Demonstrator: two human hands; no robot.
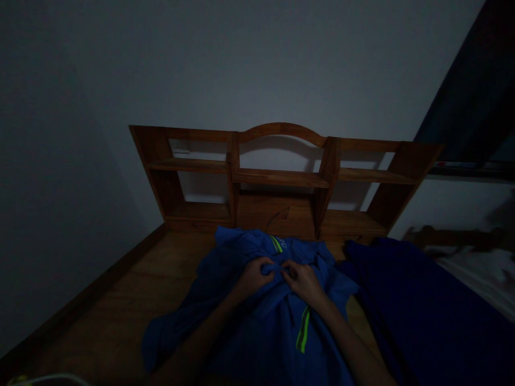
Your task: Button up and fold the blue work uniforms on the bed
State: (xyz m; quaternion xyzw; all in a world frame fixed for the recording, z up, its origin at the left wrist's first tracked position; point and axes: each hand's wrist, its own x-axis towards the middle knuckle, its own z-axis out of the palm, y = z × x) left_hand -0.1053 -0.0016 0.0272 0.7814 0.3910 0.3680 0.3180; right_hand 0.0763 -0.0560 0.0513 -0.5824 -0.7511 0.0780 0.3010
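A blue garment (249,343), which looks like a work jacket, lies rumpled on the wooden surface in front of me. It carries yellow-green striped bands, and pale lettering shows near its far edge. My left hand (254,276) pinches a fold of the cloth near the garment's middle. Just to the right, my right hand (303,280) is closed on the same fold, its fingertips close to the left ones. Dim light hides whether a button or other fastener sits between the fingers.
A wooden shelf unit (281,176) with open compartments stands against the wall (257,64). Dark blue cloth (426,311) lies at the right. Bare wooden boards (132,300) show at the left, and a pale cable (60,377) crosses the bottom left corner.
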